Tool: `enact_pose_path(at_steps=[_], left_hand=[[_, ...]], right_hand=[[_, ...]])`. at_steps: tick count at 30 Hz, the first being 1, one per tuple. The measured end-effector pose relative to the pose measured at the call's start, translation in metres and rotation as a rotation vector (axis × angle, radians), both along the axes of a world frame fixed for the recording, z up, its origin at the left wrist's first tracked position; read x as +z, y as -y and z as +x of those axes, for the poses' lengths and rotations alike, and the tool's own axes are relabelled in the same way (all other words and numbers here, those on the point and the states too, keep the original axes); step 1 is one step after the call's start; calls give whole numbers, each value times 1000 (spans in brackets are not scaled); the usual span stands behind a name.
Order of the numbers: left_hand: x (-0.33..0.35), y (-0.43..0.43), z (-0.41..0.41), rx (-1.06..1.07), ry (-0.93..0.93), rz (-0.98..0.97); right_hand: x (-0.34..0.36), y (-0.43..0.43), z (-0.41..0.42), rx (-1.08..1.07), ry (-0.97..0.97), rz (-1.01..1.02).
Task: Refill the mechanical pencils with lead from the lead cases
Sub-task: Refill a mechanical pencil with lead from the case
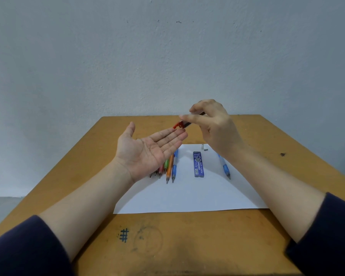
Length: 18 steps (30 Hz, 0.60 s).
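Note:
My right hand [213,128] pinches a lead case with a red cap [182,124], tilted cap-down over the fingertips of my left hand [147,148]. The left hand lies palm up, fingers straight, with nothing visible in it. A blue lead case [199,164] lies flat on the white paper [187,194]. Several mechanical pencils [168,168] in blue, orange, green and red lie side by side on the paper, partly hidden under my left hand. One more blue pencil [225,168] lies apart on the right, its upper part hidden by my right wrist.
The paper lies on a wooden table [88,172] that stands against a grey wall. Two small grey pieces [204,148] sit at the paper's far edge. A hash mark [124,235] is drawn on the table near its front edge.

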State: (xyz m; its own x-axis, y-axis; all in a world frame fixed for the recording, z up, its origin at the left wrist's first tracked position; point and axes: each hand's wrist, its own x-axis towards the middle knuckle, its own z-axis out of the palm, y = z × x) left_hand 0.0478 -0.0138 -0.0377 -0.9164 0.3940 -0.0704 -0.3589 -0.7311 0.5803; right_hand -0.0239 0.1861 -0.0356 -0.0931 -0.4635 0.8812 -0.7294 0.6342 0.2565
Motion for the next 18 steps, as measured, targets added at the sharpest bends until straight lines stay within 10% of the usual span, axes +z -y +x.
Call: enact_pose_path(at_steps=[18], left_hand=[[-1, 1, 0, -13, -13, -15]], right_hand=[[5, 3, 5, 20, 34, -13]])
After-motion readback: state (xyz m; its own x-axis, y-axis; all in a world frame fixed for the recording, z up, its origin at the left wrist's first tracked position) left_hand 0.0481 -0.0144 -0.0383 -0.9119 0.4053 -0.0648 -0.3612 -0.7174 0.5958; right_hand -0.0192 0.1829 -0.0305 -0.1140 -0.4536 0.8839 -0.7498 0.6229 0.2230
